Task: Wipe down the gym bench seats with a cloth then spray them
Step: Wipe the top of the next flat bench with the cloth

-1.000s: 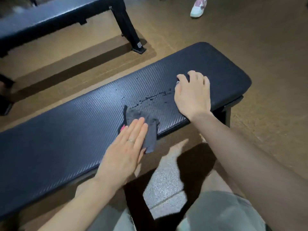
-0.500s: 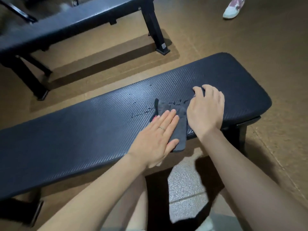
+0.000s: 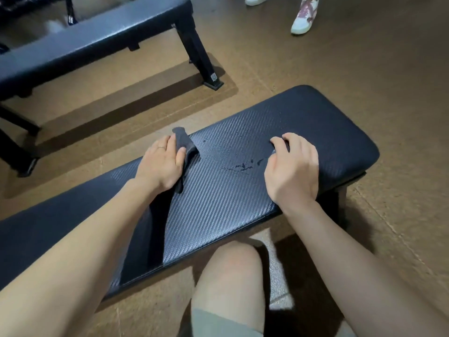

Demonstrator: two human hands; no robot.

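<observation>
The black padded gym bench [image 3: 315,122] runs from lower left to the right in front of me. A dark grey cloth [image 3: 185,144] lies bunched on its seat near the far edge. My left hand [image 3: 161,164] lies on top of the cloth, fingers bent over it and thumb pressing its side. One end of the cloth sticks out past my fingertips and the other shows below my palm. My right hand [image 3: 291,169] rests on the seat further right, fingertips bent onto the pad, holding nothing. Wet droplets [image 3: 243,165] sit on the seat between my hands.
A second black bench [image 3: 102,37] stands on the brown floor at the upper left, its leg [image 3: 201,62] angled toward my bench. Another person's sneakers [image 3: 305,17] are at the top right. My knee [image 3: 233,268] is under the near edge.
My left hand has slid the cloth to the left and toward the far edge, away from my right hand. The cloth is now bunched instead of flat. The right hand stays on the seat.
</observation>
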